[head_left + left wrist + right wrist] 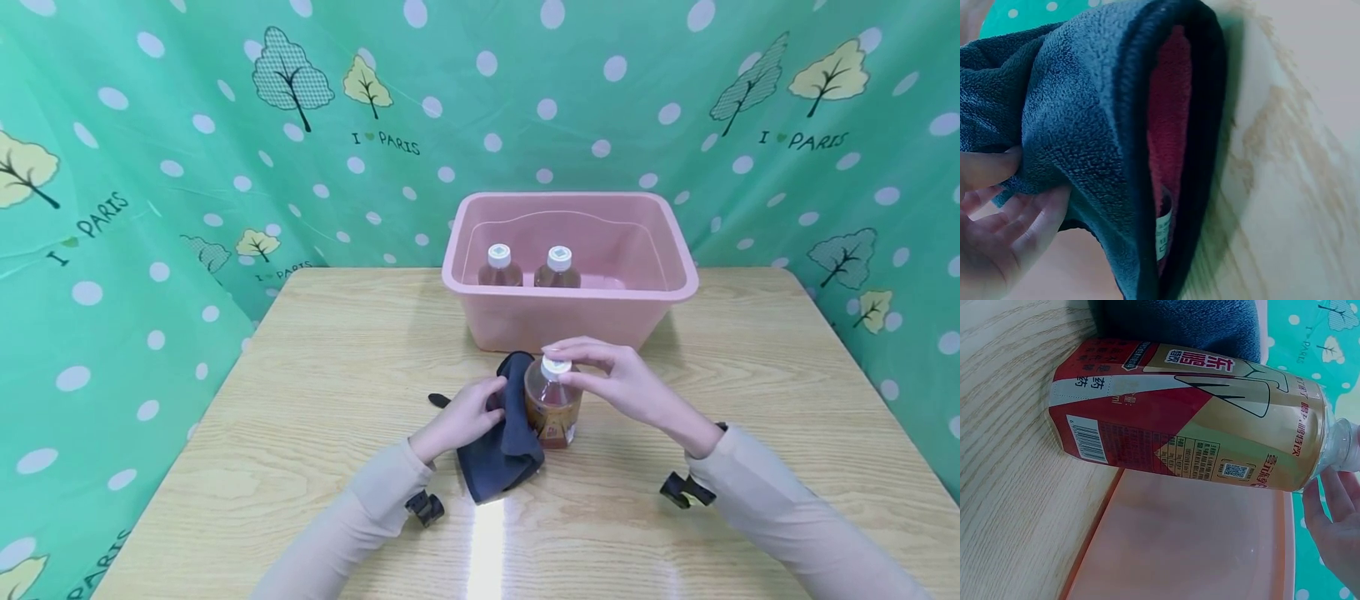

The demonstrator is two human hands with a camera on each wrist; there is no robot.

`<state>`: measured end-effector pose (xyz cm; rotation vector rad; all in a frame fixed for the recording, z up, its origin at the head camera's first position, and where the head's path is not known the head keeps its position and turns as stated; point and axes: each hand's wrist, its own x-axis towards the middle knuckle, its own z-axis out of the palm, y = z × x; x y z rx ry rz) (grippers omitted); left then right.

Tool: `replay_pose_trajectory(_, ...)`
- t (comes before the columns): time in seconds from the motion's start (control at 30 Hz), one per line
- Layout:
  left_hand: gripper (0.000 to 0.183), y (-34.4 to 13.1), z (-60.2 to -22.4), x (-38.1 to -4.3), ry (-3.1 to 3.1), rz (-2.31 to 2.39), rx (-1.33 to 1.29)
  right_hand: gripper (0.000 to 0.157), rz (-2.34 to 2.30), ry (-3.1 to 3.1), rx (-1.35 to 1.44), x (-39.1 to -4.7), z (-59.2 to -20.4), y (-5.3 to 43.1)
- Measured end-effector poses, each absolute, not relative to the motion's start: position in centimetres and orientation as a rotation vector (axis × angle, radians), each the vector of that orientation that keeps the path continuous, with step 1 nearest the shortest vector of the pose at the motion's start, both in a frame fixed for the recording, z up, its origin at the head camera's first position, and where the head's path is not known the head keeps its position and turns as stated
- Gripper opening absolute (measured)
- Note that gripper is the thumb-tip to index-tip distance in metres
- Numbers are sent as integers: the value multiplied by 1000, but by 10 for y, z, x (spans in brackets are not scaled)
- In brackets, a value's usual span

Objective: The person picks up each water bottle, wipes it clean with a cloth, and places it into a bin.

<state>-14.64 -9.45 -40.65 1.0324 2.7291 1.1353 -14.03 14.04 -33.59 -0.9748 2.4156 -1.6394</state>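
Observation:
A drink bottle [553,408] with a white cap and a red and gold label [1179,419] stands on the table in front of the pink bin. My right hand [611,379] grips it by the cap from above, fingers around the neck. In my left hand [468,412] a dark blue-grey cloth [498,458] is pinched between thumb and fingers. The cloth [1085,106] lies against the bottle's left side, its lower end hanging toward the table. A reddish inner side and a small white tag [1163,234] show in its fold in the left wrist view.
Behind the bottle stands the pink bin [570,321], with two white-capped bottles [499,271] inside at its left and middle. A small black item [438,400] sticks out left of the cloth on the wooden table [337,358]. A green dotted curtain [480,100] hangs behind.

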Motion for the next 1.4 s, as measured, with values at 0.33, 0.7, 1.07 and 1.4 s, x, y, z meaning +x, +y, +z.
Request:
replay_pose_trajectory(0.33,15,-98,-409,-145,2679,1202,1013,29,-1624,2520,-964,-137,-335,140)
replay_pose_trajectory(0.7,14,-106,-407,-140,2689,1233,972,36,-1604,2810,-1036,-130,-328,127)
replay_pose_trajectory(1.07,14,-111,-401,-136,2667,1287,963,33,-1608,2981,-1085,-129,-333,116)
replay_pose_trajectory(1.4,15,-114,-397,-135,2639,1323,938,31,-1694,2801,-986,-128,-335,123)
